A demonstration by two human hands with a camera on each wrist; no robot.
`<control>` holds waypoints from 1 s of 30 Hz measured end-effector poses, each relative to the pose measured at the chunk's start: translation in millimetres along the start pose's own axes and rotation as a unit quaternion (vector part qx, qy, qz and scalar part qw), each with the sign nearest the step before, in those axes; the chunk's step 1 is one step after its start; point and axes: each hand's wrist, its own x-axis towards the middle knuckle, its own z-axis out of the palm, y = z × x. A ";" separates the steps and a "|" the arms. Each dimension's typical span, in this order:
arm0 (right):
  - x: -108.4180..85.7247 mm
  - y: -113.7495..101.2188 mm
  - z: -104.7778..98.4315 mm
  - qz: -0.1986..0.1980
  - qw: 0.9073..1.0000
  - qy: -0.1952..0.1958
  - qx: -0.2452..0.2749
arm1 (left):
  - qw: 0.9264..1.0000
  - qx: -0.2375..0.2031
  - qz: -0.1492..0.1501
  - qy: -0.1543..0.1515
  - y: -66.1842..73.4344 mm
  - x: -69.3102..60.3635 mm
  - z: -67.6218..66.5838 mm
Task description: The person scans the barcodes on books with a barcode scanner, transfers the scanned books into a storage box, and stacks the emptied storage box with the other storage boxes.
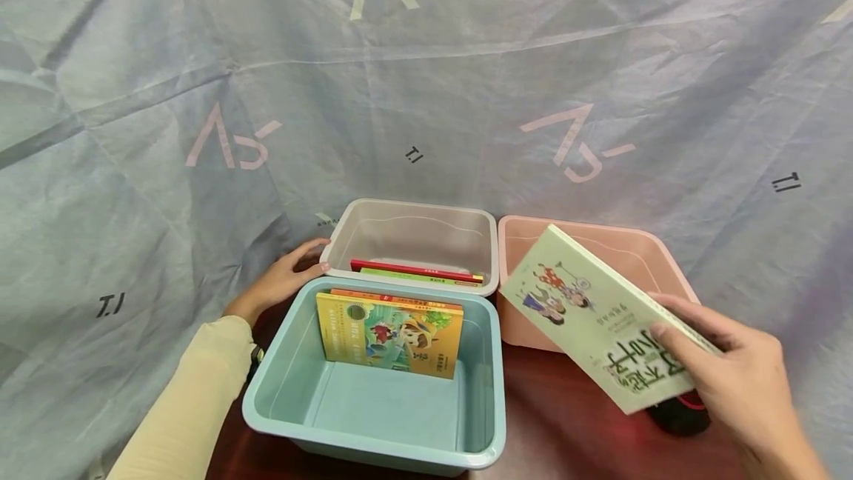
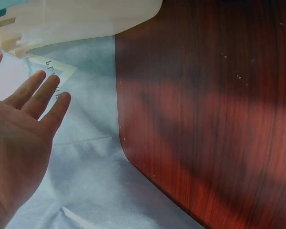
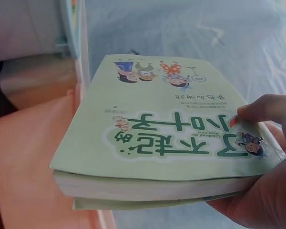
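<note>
Pale-green book (image 1: pixel 586 324): clamped in the grip of the right hand (image 1: pixel 746 369), thumb on the cover, before the pink bin (image 1: pixel 516 326). Long axis slants; illustrated end points far left, title end lies at the hand. Grey bin (image 1: pixel 433 232), toward the far edge of the bench (image 1: pixel 553 428): red book (image 1: pixel 413 269) at its front wall. Blue bin (image 1: pixel 386 406), nearer: yellow book (image 1: pixel 386 335) upright at its far wall. Left hand (image 1: pixel 283 280): fingers spread, grip wide, at the grey bin's left rim.

At frame right, your bare right hand (image 3: pixel 264 191) grips a rectangular pale-green paper book (image 3: pixel 155 102); lower left, a pink plastic bin (image 3: pixel 35 157).
</note>
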 end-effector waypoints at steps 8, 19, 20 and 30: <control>44.9 -16.6 27.0 -0.077 0.996 -0.015 0.044 | 1.000 0.005 -0.001 0.001 -1.2 -0.7 1.2; 90.8 -39.3 70.3 -0.157 0.982 -0.063 0.081 | 1.000 -0.001 0.003 0.001 -1.4 1.2 0.6; 94.3 -41.7 75.0 -0.153 0.981 -0.071 0.090 | 1.000 0.000 0.003 0.000 -1.1 1.1 0.6; 132.2 -62.3 124.9 -0.193 0.965 -0.115 0.132 | 1.000 0.008 0.007 0.002 0.8 -0.9 -1.4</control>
